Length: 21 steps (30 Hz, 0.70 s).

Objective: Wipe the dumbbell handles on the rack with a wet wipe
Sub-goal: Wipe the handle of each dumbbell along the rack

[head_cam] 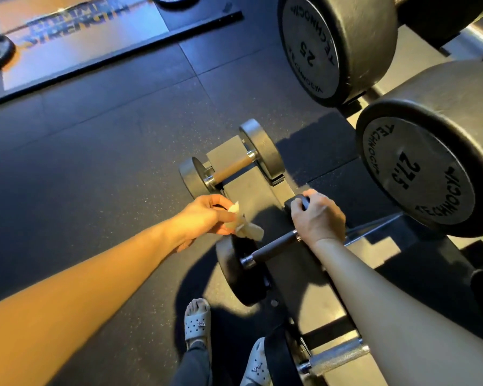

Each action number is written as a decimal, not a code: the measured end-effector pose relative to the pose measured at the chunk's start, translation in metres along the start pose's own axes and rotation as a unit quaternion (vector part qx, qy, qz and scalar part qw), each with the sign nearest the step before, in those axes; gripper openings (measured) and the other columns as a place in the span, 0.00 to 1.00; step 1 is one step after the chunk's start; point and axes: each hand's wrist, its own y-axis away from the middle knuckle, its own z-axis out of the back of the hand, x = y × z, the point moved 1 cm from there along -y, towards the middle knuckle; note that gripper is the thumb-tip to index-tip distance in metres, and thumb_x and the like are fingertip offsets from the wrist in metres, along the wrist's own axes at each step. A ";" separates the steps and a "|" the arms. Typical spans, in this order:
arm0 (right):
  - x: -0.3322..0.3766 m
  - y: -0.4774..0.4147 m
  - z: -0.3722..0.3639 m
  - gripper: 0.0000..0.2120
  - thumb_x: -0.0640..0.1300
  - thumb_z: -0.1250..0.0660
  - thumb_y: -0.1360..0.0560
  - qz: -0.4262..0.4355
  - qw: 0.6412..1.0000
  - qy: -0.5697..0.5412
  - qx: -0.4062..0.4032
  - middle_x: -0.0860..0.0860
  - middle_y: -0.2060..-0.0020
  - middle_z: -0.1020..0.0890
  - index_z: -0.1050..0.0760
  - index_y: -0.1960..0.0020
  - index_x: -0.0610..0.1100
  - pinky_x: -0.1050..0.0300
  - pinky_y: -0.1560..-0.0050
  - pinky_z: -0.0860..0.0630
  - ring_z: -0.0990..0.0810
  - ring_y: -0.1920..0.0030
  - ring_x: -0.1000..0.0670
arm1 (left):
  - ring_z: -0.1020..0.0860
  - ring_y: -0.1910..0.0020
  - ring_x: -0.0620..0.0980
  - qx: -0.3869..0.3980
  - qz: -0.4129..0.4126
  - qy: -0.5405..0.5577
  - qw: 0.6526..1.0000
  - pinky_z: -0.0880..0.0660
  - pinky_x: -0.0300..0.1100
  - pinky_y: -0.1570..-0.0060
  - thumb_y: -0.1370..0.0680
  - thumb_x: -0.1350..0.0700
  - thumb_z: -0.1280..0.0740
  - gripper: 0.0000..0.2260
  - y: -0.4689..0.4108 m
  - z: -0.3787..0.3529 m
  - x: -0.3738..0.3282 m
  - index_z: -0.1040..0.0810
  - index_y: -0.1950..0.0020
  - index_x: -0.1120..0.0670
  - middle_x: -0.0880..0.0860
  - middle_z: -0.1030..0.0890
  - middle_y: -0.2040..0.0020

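Observation:
A crumpled pale wet wipe (247, 228) hangs from the fingers of my left hand (207, 215), just left of the bottom tier of the rack (265, 207). My right hand (317, 215) grips the far head of a black dumbbell whose dark handle (273, 246) and near head (240, 271) show below the wipe. The wipe is close to that near head and not on the handle. Beyond lies a smaller dumbbell with a brown handle (232, 169). A third dumbbell with a knurled steel handle (338, 355) sits nearest me.
Large Technogym dumbbells marked 25 (310, 48) and 27.5 (418, 171) sit on the upper tier at right. Dark rubber floor spreads left, with a lifting platform (76, 43) and weight plates at the far left. My feet in pale clogs (197, 324) stand by the rack's base.

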 end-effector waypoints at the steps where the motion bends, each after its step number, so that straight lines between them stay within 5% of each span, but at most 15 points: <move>1: 0.003 0.000 0.002 0.10 0.52 0.40 0.18 -0.015 1.000 -0.002 0.016 0.49 0.54 0.22 0.24 0.47 0.47 0.56 0.57 0.33 0.24 0.55 0.48 | 0.15 0.53 0.52 -0.006 0.003 0.028 1.000 0.18 0.44 0.50 0.22 0.64 0.29 0.10 0.005 0.005 -0.004 0.20 0.41 0.61 0.58 0.15 0.51; 4: 0.027 0.010 0.007 0.12 0.44 0.35 0.20 0.034 0.997 -0.061 -0.020 0.46 0.42 0.21 0.22 0.38 0.44 0.53 0.46 0.25 0.22 0.44 0.47 | 0.15 0.54 0.52 -0.019 0.010 0.125 0.992 0.18 0.45 0.47 0.22 0.67 0.30 0.07 0.011 0.018 -0.013 0.19 0.47 0.58 0.58 0.15 0.52; 7: 0.069 0.034 -0.001 0.10 0.46 0.38 0.17 0.070 0.969 -0.234 0.027 0.46 0.48 0.18 0.21 0.41 0.44 0.47 0.44 0.20 0.20 0.48 0.48 | 0.16 0.52 0.53 -0.043 -0.002 0.171 0.984 0.18 0.44 0.48 0.23 0.68 0.29 0.07 0.014 0.024 -0.016 0.17 0.48 0.58 0.60 0.15 0.51; 9: 0.093 0.048 -0.010 0.14 0.52 0.39 0.16 -0.026 0.916 -0.373 0.147 0.44 0.54 0.17 0.21 0.46 0.43 0.41 0.49 0.18 0.16 0.54 0.45 | 0.16 0.52 0.53 -0.100 -0.035 0.131 0.986 0.17 0.44 0.49 0.24 0.66 0.27 0.06 0.016 0.025 -0.015 0.16 0.49 0.59 0.61 0.15 0.50; 11: 0.106 0.055 -0.016 0.15 0.54 0.36 0.18 -0.143 0.821 -0.501 0.234 0.42 0.52 0.15 0.21 0.45 0.43 0.46 0.53 0.16 0.14 0.54 0.44 | 0.16 0.54 0.51 -0.159 -0.086 0.058 0.982 0.17 0.42 0.52 0.25 0.64 0.24 0.04 0.017 0.024 -0.009 0.16 0.52 0.61 0.59 0.14 0.53; 14: 0.107 0.055 -0.031 0.13 0.49 0.28 0.22 -0.184 0.753 -0.575 0.264 0.44 0.49 0.14 0.19 0.41 0.44 0.49 0.49 0.17 0.14 0.49 0.45 | 0.16 0.58 0.48 -0.124 -0.129 -0.020 0.984 0.20 0.36 0.57 0.23 0.59 0.26 0.04 0.014 0.021 0.003 0.16 0.54 0.60 0.56 0.15 0.58; 19: 0.101 0.043 -0.055 0.09 0.35 0.30 0.22 -0.193 0.773 -0.549 0.254 0.44 0.50 0.13 0.17 0.44 0.42 0.54 0.53 0.17 0.13 0.51 0.47 | 0.14 0.52 0.51 -0.013 -0.033 -0.021 0.999 0.18 0.41 0.51 0.20 0.62 0.31 0.06 0.009 0.044 0.012 0.16 0.45 0.58 0.57 0.13 0.51; 21: 0.098 0.031 -0.059 0.08 0.33 0.31 0.22 -0.190 0.805 -0.523 0.207 0.44 0.52 0.13 0.17 0.46 0.43 0.56 0.55 0.17 0.13 0.53 0.48 | 0.15 0.57 0.51 -0.092 -0.069 -0.048 0.992 0.17 0.46 0.51 0.20 0.65 0.34 0.08 -0.001 0.064 0.011 0.15 0.47 0.57 0.56 0.14 0.55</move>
